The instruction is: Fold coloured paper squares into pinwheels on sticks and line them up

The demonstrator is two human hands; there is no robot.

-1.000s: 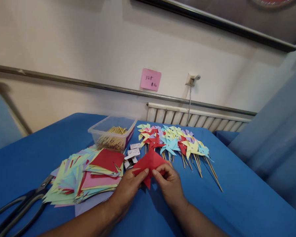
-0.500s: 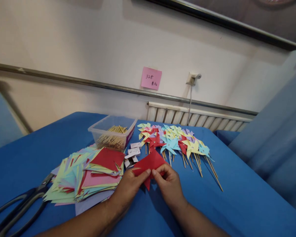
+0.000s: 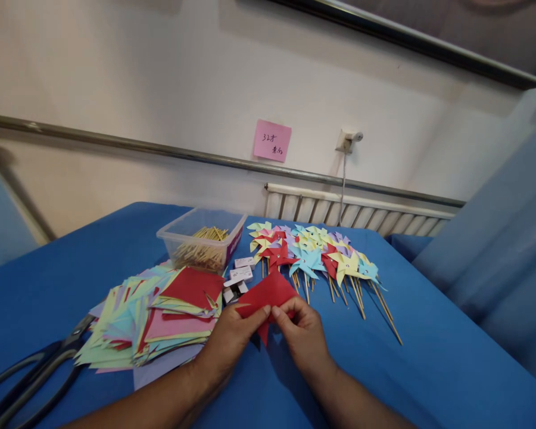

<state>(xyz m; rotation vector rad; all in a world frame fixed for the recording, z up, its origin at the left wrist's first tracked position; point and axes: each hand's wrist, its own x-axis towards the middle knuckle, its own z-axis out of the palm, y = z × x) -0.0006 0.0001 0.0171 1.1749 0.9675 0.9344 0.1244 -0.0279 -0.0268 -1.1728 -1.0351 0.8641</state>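
Both hands hold a red paper square [image 3: 268, 293] just above the blue tablecloth [image 3: 429, 363]. My left hand [image 3: 230, 342] pinches its near left edge with thumb and fingers. My right hand [image 3: 304, 333] pinches a folded corner near the middle. To the left lies a pile of cut coloured paper squares [image 3: 152, 319] with a red one on top. Finished paper pinwheels on wooden sticks [image 3: 312, 256] lie in a row behind the hands.
A clear plastic tub of wooden sticks [image 3: 203, 241] stands behind the paper pile, with small white boxes [image 3: 239, 277] beside it. Large black scissors [image 3: 31, 375] lie at the near left edge. A radiator [image 3: 352, 211] and wall are behind the table.
The hands and red paper have stayed in about the same place; the fingers shifted slightly on the fold. The view drifted a little.
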